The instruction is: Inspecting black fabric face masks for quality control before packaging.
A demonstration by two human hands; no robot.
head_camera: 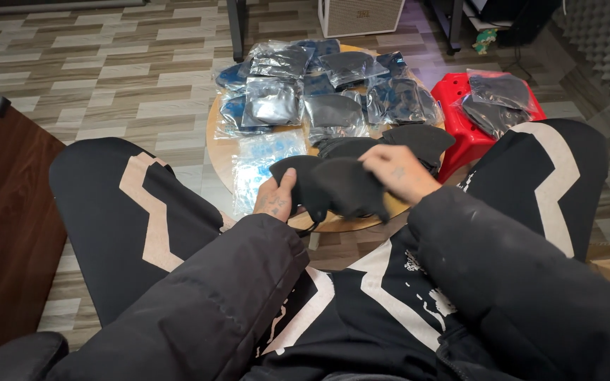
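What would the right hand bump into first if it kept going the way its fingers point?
The right hand points left, across the black face masks it grips. Going straight on, it would probably meet the left hand holding their other side, though depth is hard to judge.

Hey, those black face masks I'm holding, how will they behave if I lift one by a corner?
Probably floppy: the masks bend between the left hand and right hand. Likely very light, being thin fabric. They seem unlikely to slide or roll; a dangling ear loop might snag.
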